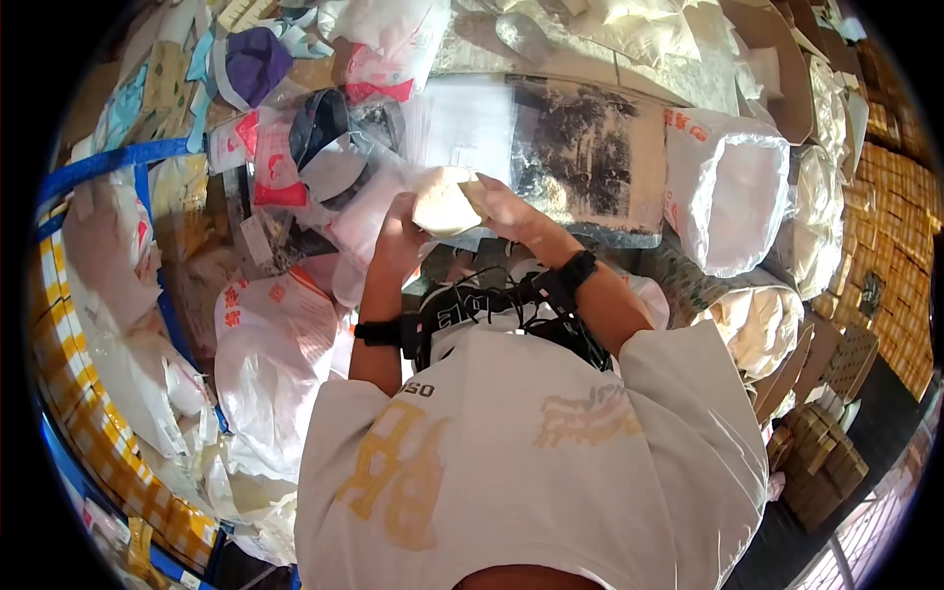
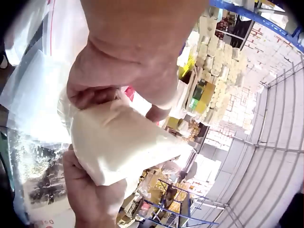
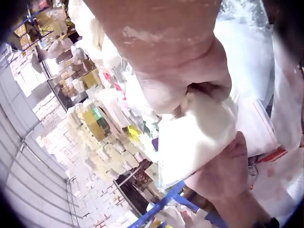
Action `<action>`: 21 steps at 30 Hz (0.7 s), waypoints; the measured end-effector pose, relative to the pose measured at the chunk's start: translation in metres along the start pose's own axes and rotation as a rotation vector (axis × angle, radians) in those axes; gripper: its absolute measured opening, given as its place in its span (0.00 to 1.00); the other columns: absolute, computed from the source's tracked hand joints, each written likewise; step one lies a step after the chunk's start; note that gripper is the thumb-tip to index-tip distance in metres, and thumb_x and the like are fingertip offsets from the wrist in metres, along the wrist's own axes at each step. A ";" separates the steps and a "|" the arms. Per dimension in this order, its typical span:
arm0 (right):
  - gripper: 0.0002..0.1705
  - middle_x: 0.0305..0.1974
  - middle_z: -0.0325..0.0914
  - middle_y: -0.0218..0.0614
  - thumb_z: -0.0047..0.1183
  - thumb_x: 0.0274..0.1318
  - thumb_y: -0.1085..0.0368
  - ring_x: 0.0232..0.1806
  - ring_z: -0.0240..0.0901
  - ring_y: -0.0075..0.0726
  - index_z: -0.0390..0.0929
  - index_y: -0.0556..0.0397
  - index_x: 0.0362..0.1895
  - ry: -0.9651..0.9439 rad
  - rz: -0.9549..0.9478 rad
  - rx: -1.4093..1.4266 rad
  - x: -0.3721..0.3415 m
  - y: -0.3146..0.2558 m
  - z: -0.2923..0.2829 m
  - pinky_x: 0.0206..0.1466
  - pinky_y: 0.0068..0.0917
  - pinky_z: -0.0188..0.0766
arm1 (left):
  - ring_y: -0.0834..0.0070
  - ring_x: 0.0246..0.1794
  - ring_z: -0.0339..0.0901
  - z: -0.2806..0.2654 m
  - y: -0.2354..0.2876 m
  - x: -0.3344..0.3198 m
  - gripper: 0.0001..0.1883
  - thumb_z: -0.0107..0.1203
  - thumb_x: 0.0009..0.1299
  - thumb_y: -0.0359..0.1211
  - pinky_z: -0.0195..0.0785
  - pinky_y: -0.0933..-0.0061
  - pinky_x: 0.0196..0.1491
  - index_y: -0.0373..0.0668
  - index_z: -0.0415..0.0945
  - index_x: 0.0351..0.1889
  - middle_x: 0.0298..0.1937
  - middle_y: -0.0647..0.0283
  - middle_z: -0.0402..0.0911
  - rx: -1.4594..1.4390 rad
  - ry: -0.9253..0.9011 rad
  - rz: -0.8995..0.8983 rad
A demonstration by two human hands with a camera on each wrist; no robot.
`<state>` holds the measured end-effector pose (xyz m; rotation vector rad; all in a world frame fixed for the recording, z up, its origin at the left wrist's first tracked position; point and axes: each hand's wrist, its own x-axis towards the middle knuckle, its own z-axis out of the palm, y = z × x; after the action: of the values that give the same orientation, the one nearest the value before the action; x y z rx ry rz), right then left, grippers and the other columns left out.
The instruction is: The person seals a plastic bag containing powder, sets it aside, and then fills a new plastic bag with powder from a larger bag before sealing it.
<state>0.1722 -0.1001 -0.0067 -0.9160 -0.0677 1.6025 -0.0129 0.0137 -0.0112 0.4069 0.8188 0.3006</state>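
A small, plump plastic bag with cream-coloured contents is held up between both hands, in front of the person's body. My left hand grips one side of it, and my right hand grips the opposite side. In the left wrist view the bag looks smooth and full, its far end flattening to an edge. Fingers of each hand curl round its sides in the right wrist view, where the bag shines brightly. What is inside is hard to make out. Just beyond the hands lies a pile of clear plastic bags.
A dark-smeared board lies beyond my right hand. To its right stands a white-lined open sack. Pink-and-white printed bags crowd the left, near a blue frame. A purple cloth sits at the far left.
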 end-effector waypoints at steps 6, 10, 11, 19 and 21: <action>0.17 0.36 0.84 0.44 0.61 0.59 0.59 0.37 0.83 0.37 0.79 0.63 0.41 0.503 -0.067 -0.715 0.019 0.014 0.000 0.38 0.36 0.78 | 0.77 0.41 0.73 0.004 -0.001 -0.006 0.13 0.47 0.77 0.39 0.67 0.76 0.38 0.48 0.62 0.55 0.46 0.65 0.74 0.163 -0.053 -0.046; 0.18 0.31 0.82 0.34 0.57 0.62 0.58 0.30 0.76 0.30 0.80 0.65 0.37 0.668 -0.195 -1.193 0.011 0.007 0.014 0.35 0.33 0.73 | 0.78 0.39 0.67 0.018 -0.010 -0.009 0.13 0.49 0.74 0.35 0.62 0.76 0.39 0.49 0.60 0.52 0.45 0.64 0.71 0.251 0.033 -0.034; 0.18 0.31 0.82 0.34 0.58 0.62 0.57 0.30 0.76 0.30 0.80 0.65 0.36 0.692 -0.198 -1.228 0.012 0.009 0.016 0.35 0.34 0.73 | 0.76 0.40 0.70 0.020 -0.014 -0.007 0.14 0.49 0.73 0.32 0.67 0.74 0.39 0.46 0.59 0.53 0.47 0.62 0.71 0.284 0.114 -0.016; 0.22 0.33 0.76 0.27 0.52 0.64 0.50 0.31 0.69 0.24 0.77 0.56 0.50 0.199 0.117 -0.046 -0.005 -0.004 0.009 0.40 0.24 0.67 | 0.81 0.37 0.70 0.010 -0.019 0.016 0.13 0.47 0.62 0.18 0.70 0.76 0.36 0.41 0.63 0.43 0.36 0.66 0.69 0.520 0.253 0.373; 0.22 0.32 0.75 0.26 0.51 0.64 0.51 0.30 0.69 0.23 0.78 0.57 0.49 0.218 0.104 -0.095 -0.003 0.006 0.002 0.37 0.24 0.66 | 0.83 0.35 0.68 -0.002 -0.023 0.024 0.12 0.48 0.61 0.18 0.68 0.78 0.35 0.41 0.63 0.40 0.34 0.67 0.69 0.610 0.240 0.542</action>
<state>0.1663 -0.1035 -0.0071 -1.1794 0.0574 1.5958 0.0033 0.0038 -0.0380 1.1903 1.0229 0.6115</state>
